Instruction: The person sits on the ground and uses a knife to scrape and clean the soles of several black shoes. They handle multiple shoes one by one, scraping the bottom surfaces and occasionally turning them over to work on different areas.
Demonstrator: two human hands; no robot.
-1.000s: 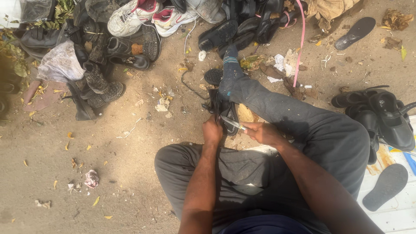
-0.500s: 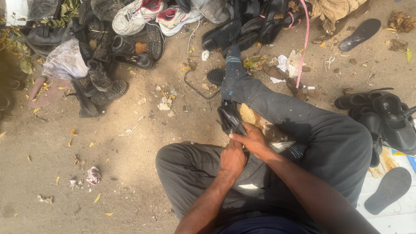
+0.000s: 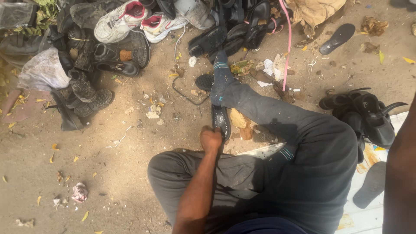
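Clearly the left hand is closed in a fist-like grip on the heel end of a black shoe lying on the ground. It looks light but fairly stiff in the sole, best held by its edges; the right hand's grip is out of view.

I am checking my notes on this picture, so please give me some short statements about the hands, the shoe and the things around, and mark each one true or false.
1. The left hand grips the black shoe at its near end. True.
2. The black shoe lies on a wooden table. False: it lies on the sandy ground, beside the outstretched leg.
3. The right hand is on the shoe too. False: only the right forearm shows, at the frame's right edge; the hand is out of view.
4. White sneakers lie in the shoe pile at the top. True.
5. A pink cord hangs near the pile. True.
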